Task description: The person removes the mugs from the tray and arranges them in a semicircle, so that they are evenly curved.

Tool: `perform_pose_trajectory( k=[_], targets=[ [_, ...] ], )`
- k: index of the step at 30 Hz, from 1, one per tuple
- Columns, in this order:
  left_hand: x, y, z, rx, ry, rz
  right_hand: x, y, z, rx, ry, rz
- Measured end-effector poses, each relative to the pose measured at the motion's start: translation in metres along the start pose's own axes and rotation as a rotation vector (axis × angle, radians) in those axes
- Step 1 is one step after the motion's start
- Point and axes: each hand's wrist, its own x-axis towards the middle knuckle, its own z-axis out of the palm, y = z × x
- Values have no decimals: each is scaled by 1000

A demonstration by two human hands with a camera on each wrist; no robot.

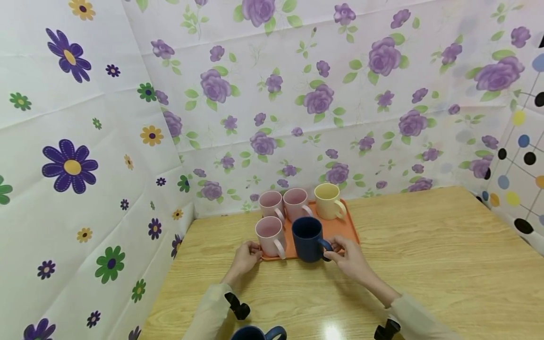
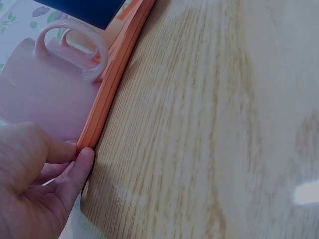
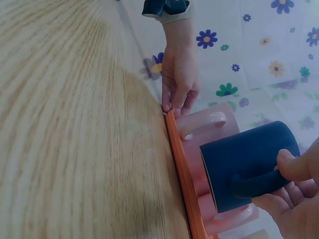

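Note:
My right hand [image 1: 350, 260] pinches the handle of a dark blue mug [image 1: 307, 243], its thumb on top of the handle in the right wrist view. The mug is upright over the front edge of an orange tray [image 1: 343, 230]. With thumb and fingers, my left hand [image 1: 244, 259] pinches the tray's front left corner [image 2: 88, 135]. On the tray stand a pink mug [image 1: 267, 239] at the front left, two more pink mugs behind it and a yellow mug [image 1: 326, 204] at the back right. Their handles point to the right.
A second dark blue mug [image 1: 250, 333] stands near me at the bottom of the head view, partly cut off. The wooden table [image 1: 425, 245] meets a flowered sheet [image 1: 297, 118] at the back and another flowered sheet [image 1: 106, 198] on the left.

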Motion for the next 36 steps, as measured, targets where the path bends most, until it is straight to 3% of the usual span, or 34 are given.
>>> perform_pose_trajectory(
  k=[8,15,23,33,36],
  targets=[
    [-1,0,-1,-1,18,21,-6,-6,-4,-21,-47,-38],
    [-2,-1,0,-10,21,8,-13,-12,-7,43,-118,-25],
    [-2,-1,0,-1,10,5,-23,-44,-11,-10,-164,22],
    [0,-1,1,-5,15,2,-27,-41,-9,7,-218,17],
    [0,-1,0,-5,11,5,-27,-26,-6,19,-246,16]
  ],
)
